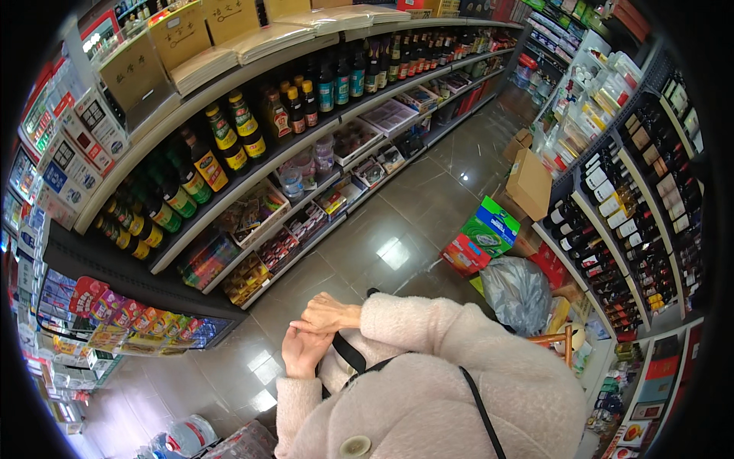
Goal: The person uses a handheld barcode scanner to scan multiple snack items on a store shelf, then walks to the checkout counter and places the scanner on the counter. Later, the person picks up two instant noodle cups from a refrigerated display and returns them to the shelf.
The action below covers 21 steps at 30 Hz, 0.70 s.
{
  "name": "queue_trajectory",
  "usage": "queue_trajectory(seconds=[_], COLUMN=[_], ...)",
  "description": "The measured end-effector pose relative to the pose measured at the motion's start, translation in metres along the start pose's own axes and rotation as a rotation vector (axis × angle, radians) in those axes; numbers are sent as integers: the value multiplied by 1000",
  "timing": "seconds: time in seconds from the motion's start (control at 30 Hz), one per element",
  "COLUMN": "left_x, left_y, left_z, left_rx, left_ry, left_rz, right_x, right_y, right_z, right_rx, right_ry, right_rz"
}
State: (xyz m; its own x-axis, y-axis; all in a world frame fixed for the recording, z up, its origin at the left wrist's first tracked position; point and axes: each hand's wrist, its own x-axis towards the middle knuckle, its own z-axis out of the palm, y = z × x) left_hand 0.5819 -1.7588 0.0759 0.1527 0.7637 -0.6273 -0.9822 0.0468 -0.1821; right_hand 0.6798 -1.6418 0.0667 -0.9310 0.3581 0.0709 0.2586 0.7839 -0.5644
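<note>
My right hand (328,313) is closed with its knuckles up, at the end of a pale fleecy sleeve (401,321). Touching it from below is my left hand (305,349), palm partly turned up, its fingers mostly hidden behind the right hand. Nothing shows between the two hands. Black straps (350,351) lie across the fleecy coat (436,396) just beside them. Beyond the hands, a long store shelf carries sauce bottles (245,124), with open boxes of small packaged goods (261,209) on the lower tiers.
Exercise books (178,40) top the shelf. A hanging rack of candy bags (137,312) juts out at left. Cartons (528,183), a green detergent box (490,226) and a grey plastic bag (516,292) stand on the tiled floor (395,229) by the wine rack (619,218). Water bottles (192,433) sit lower left.
</note>
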Motion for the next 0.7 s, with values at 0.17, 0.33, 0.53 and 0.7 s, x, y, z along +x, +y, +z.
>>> queue_trajectory(seconds=[0.17, 0.33, 0.53, 0.7], left_x=[23, 71, 152, 236], left_y=[-8, -37, -84, -128], left_z=[15, 49, 99, 144], left_rx=[-7, 40, 98, 251], left_ry=[14, 86, 159, 147], left_rz=[2, -15, -108, -205], right_x=[-1, -22, -58, -95], right_y=[26, 78, 157, 231], right_z=[-13, -46, -100, -153], right_rx=[34, 59, 58, 19], right_ry=[33, 82, 116, 261], right_rz=[-11, 86, 237, 312])
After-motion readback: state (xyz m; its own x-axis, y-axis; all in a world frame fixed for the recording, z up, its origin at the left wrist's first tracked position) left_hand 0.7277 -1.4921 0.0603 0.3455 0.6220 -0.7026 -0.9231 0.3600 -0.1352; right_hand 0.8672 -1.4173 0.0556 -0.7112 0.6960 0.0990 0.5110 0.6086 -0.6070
